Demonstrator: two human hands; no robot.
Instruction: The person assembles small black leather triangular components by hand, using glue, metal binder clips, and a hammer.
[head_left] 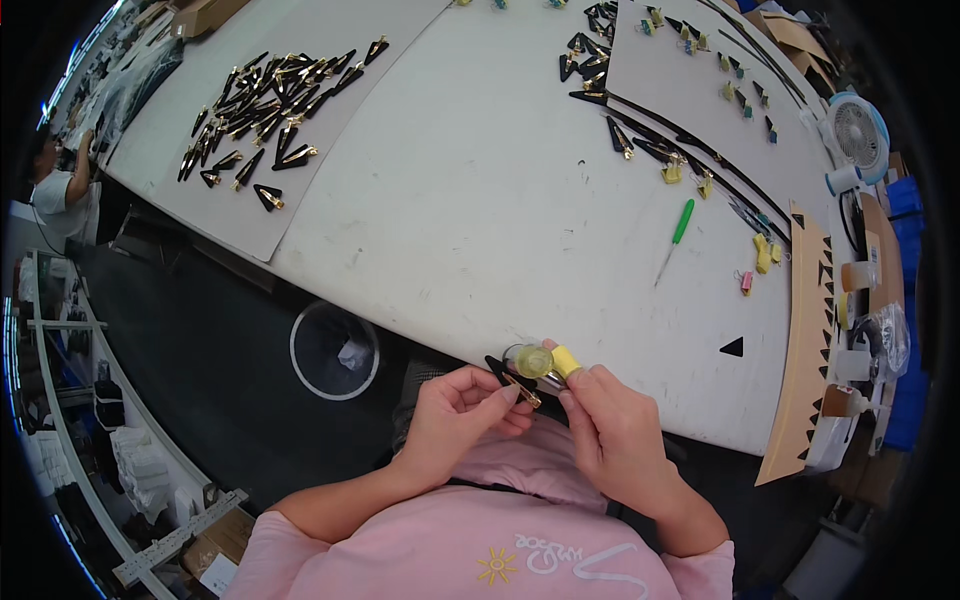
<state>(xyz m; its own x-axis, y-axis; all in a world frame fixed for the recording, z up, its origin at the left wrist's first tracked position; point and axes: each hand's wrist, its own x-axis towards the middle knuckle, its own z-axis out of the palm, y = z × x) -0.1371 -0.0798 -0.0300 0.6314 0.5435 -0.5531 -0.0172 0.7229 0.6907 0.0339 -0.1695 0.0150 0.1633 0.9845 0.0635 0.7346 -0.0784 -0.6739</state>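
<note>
At the table's near edge, my left hand (460, 410) pinches a black pointed hair clip (522, 390) with gold metal parts. My right hand (620, 430) is closed on a small mallet-like tool with a translucent yellowish round end (533, 361) and a yellow-wrapped part (565, 360). Its round end is right beside the clip, and I cannot tell whether they touch. Many similar black and gold clips lie in a heap (280, 100) at the far left. A black triangular patch (733, 347) lies alone to the right of my hands.
On the white table (450, 220) lies a green-handled awl (683, 222), with yellow binder clips (763, 253) and a pink one (746, 283) nearby. A cardboard strip (800, 370) holds black triangles. A fan (857, 137) stands right, a bin (335, 350) below left. Another person (65, 190) is far left.
</note>
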